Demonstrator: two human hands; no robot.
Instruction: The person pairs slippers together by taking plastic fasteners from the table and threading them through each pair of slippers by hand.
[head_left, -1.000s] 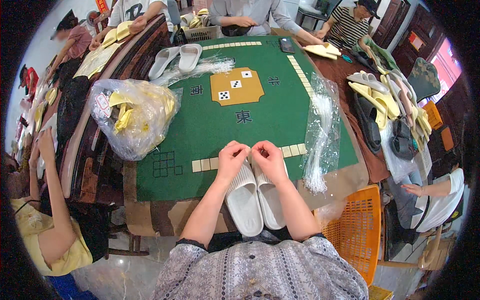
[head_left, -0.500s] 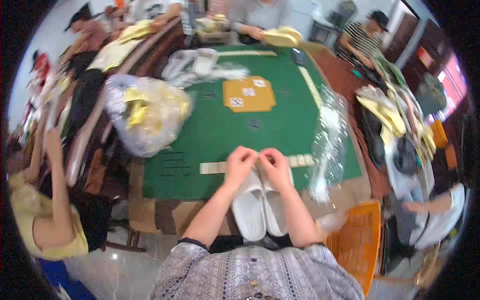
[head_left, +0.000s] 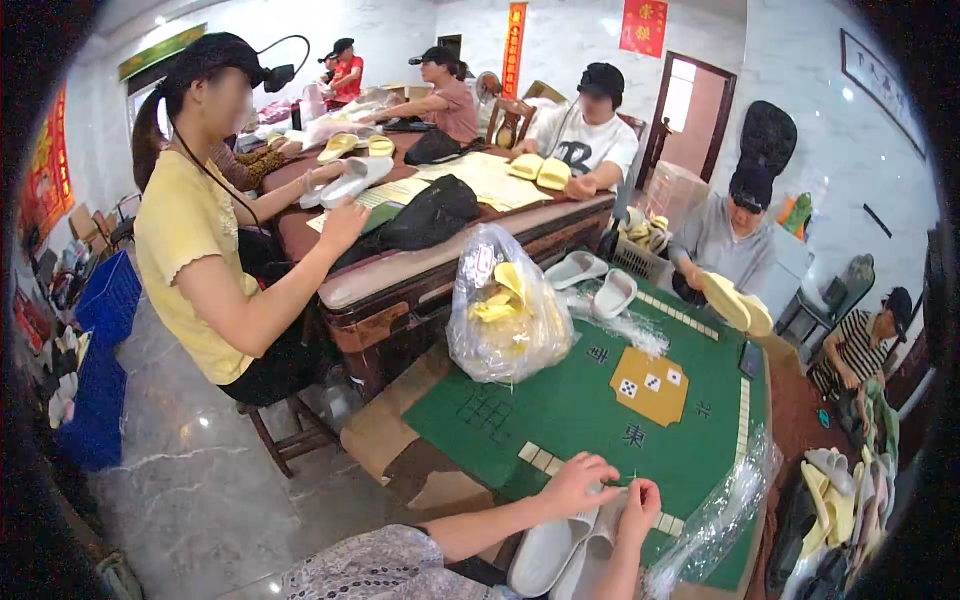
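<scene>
Both my hands meet over a pair of light grey slide slippers [head_left: 548,558] at the near edge of the green table cover [head_left: 590,425]. The fingers of my left hand [head_left: 580,487] are closed in a pinch. Close beside it, my right hand [head_left: 642,507] pinches too. A thin pale strand [head_left: 628,482] shows between the fingertips; its kind is too small to make out. The slippers lie beneath my wrists, partly covered by my hands and forearms, and seem to touch neither set of fingertips.
A clear bag of yellow pieces [head_left: 510,325] stands at the table's left edge, near another grey slipper pair [head_left: 612,292]. Clear plastic sleeves [head_left: 715,530] lie at the right; a dark phone [head_left: 748,360] lies farther back. Co-workers sit around, one in a yellow shirt [head_left: 195,290] at left.
The view has swung left and up, so the table and my hands now appear lower and to the right. My hands remain together above the slippers, with the left fingers slightly more spread.
</scene>
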